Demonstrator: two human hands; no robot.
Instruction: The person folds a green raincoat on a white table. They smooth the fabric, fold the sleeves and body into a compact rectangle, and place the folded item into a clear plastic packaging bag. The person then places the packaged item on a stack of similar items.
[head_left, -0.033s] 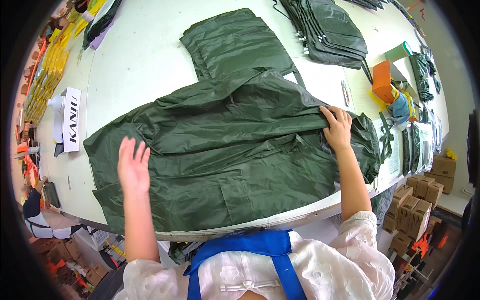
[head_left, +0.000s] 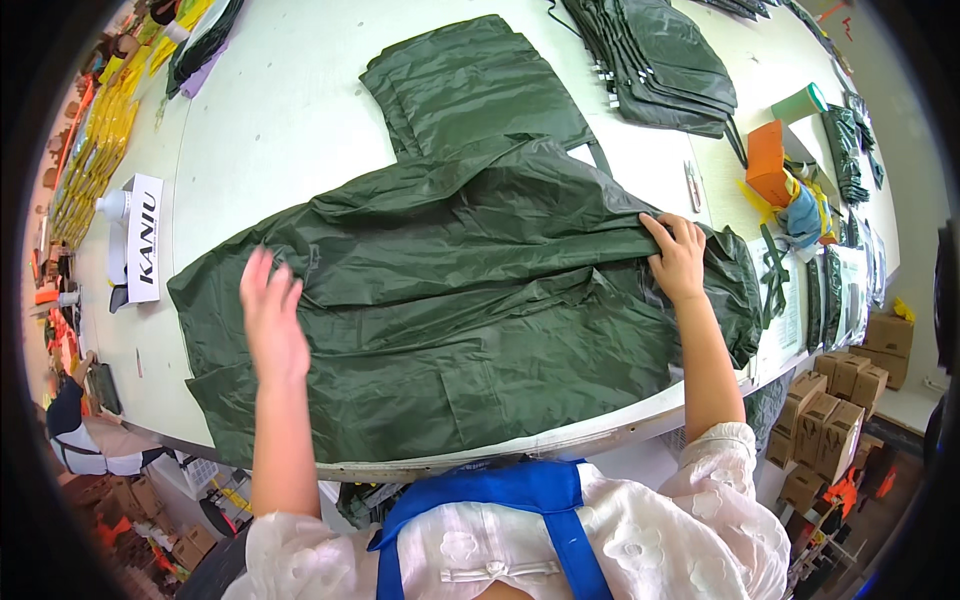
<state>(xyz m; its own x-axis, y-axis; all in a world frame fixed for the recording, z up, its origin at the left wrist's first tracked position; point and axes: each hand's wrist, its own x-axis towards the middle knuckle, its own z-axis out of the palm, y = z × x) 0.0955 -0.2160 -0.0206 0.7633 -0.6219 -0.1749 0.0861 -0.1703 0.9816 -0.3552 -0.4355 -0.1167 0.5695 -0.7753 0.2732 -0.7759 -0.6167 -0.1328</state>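
Observation:
A dark green rain jacket (head_left: 470,310) lies spread across the white table (head_left: 280,110), filling most of the near side. My left hand (head_left: 272,322) is open with fingers apart, over the jacket's left part near its hem. My right hand (head_left: 678,258) is on the jacket's right side, fingers bent over a fold of the fabric, and creases run from it toward the left. A blue apron strap and a white blouse show at the lower edge.
Folded green trousers (head_left: 480,85) lie beyond the jacket. A stack of dark folded garments (head_left: 670,60) sits at the back right, with an orange box (head_left: 768,160) beside it. A white box (head_left: 145,235) stands left. Cardboard boxes (head_left: 835,400) stand on the floor right. Another person (head_left: 70,435) is lower left.

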